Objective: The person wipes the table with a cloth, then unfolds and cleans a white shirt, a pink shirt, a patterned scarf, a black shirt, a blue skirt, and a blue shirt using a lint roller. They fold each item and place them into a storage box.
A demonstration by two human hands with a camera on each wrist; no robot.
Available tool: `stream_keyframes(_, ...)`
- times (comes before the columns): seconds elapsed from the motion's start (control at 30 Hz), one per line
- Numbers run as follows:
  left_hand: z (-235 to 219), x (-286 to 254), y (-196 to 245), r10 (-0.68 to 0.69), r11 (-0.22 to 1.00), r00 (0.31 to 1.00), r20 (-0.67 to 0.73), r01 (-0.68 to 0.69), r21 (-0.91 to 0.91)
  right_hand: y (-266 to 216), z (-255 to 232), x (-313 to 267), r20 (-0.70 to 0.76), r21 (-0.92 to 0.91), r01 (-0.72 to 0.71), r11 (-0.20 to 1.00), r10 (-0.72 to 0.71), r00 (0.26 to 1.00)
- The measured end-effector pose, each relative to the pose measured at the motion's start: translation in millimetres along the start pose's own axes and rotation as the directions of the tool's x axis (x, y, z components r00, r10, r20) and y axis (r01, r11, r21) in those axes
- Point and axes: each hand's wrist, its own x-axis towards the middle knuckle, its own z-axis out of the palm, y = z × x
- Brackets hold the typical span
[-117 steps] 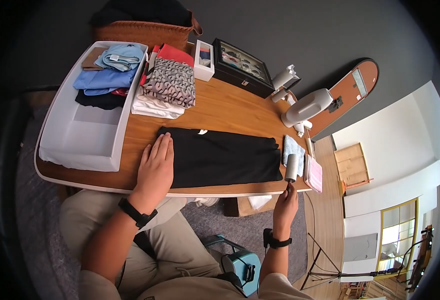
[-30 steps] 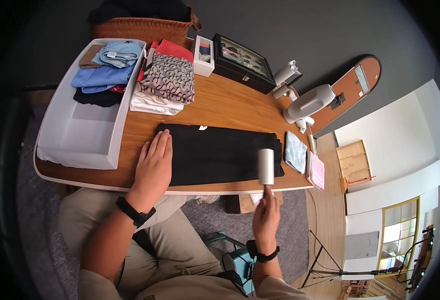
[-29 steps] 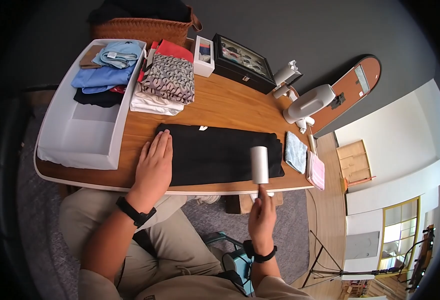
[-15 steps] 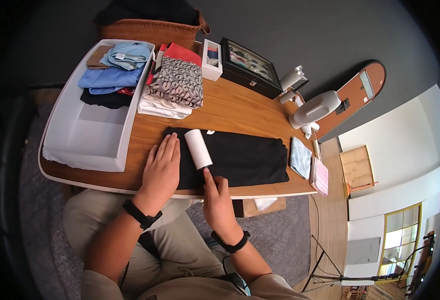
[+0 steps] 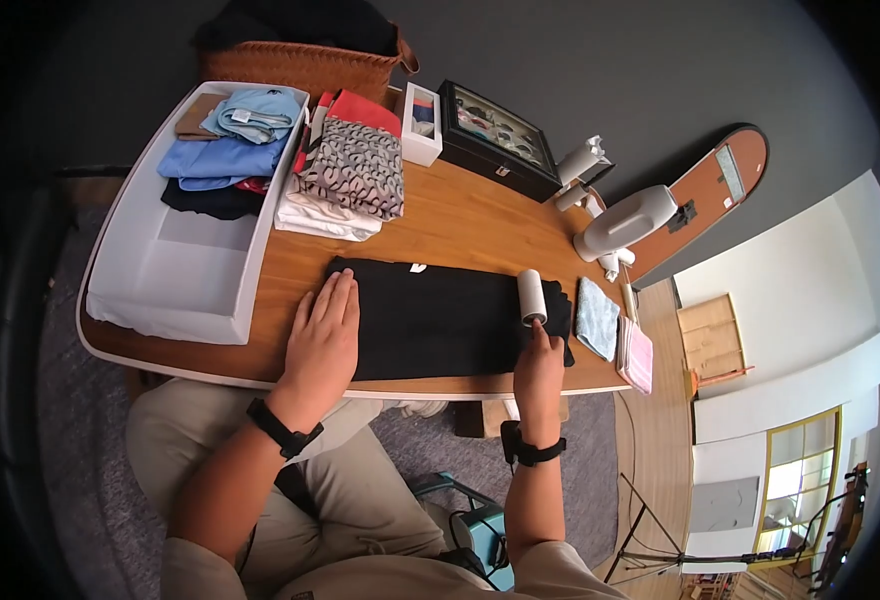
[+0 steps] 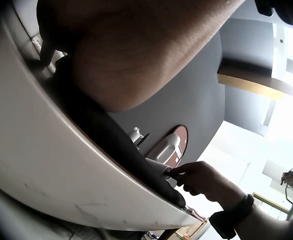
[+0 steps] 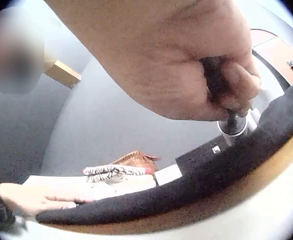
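Note:
A folded black garment [image 5: 430,320] lies along the front of the wooden table, a small white mark on its far edge. My left hand [image 5: 325,335] rests on its left end with the fingers straight. Near the garment's right end, my right hand [image 5: 539,375] grips the handle of a lint roller [image 5: 531,295], whose white roll lies over the black cloth. In the right wrist view the curled fingers wrap the dark handle and the end of the roll [image 7: 233,132] shows below them. The left wrist view shows the same right hand [image 6: 204,181] beyond the garment's edge.
On the left stands a white box [image 5: 175,300] with folded clothes, beside a pile of folded clothes [image 5: 355,165]. A black display case [image 5: 500,150] and a white bottle [image 5: 625,220] stand at the back. Blue [image 5: 597,318] and pink cloths [image 5: 636,355] lie right of the garment.
Half a second ago the lint roller was on the garment's left part beside my left hand; now my right hand has it near the right end. My left hand stays on the garment.

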Motion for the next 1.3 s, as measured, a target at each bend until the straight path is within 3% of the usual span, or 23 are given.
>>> stream_keyframes(0.1, 0, -1, 0, 0.007, 1.0, 1.0, -0.019, -0.007, 0.005, -14, -11, -3, -0.112, 0.055, 0.152, 0.987, -0.145, 0.983)
stream_keyframes(0.23, 0, 0, -1, 0.004, 1.0, 1.0, -0.01, -0.004, 0.0, -60, -10, -24, -0.022, 0.199, 0.348, 0.916, -0.35, 0.936)
stream_keyframes(0.33, 0, 0, -2, 0.005, 1.0, 1.0, -0.008, -0.005, -0.005, -62, 8, -23, 0.034, 0.178, 0.322, 0.93, -0.332, 0.943)
stream_keyframes(0.43, 0, -1, -2, 0.001, 1.0, 1.0, -0.014, -0.001, -0.002, -47, 9, -7, 0.054, 0.092, 0.165, 0.982, -0.17, 0.984)
stream_keyframes(0.6, 1, -1, -2, -0.01, 1.0, 1.0, -0.025, 0.01, -0.007, -21, -5, 12, 0.014, -0.077, 0.044, 0.996, -0.044, 0.999)
stream_keyframes(0.67, 1, -1, -1, -0.009, 1.0, 1.0, -0.018, 0.009, -0.014, -33, -12, 5, -0.082, 0.012, 0.082, 0.997, -0.08, 0.993)
stream_keyframes(0.8, 2, -1, -1, -0.001, 1.0, 1.0, -0.018, 0.001, -0.012, -63, -11, -23, -0.054, 0.185, 0.331, 0.925, -0.327, 0.944)
stream_keyframes(0.93, 0, -1, -1, -0.008, 1.0, 1.0, -0.02, 0.007, -0.018, -79, -2, -39, 0.005, 0.238, 0.351, 0.906, -0.363, 0.932)
stream_keyframes(1.13, 2, -2, -1, 0.0, 1.0, 1.0, -0.021, -0.001, -0.011, -9, 32, -6, -0.017, 0.051, 0.211, 0.976, -0.21, 0.977)
stream_keyframes(1.3, 2, -2, -2, -0.004, 1.0, 1.0, -0.018, 0.004, -0.014, 30, 6, 19, -0.024, -0.124, 0.022, 0.992, -0.025, 0.999)
